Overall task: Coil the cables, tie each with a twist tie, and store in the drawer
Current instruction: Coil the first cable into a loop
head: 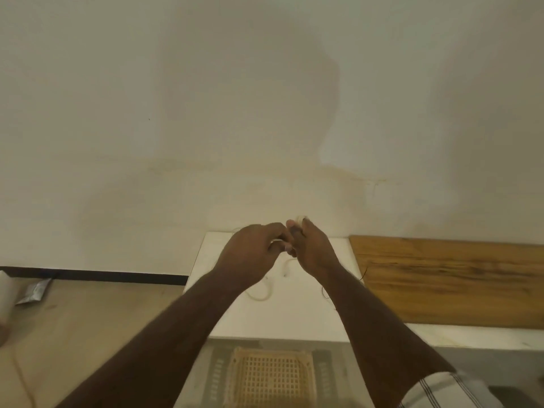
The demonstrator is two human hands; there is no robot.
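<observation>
Both hands raised over the table [294,319]: left hand [253,248] and right hand [312,248] pinch the pale cable [266,293], fingers curled, likely coiling it mid-air.

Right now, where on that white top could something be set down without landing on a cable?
The near strip of the white top, along its front edge between the two forearms, looks bare. The wooden board to the right is bare too. It is crowded mid-top, where the pale cable loops beneath both hands.

A plain cream wall [206,98] rises behind a white counter [294,313] and tan floor [88,319].
</observation>
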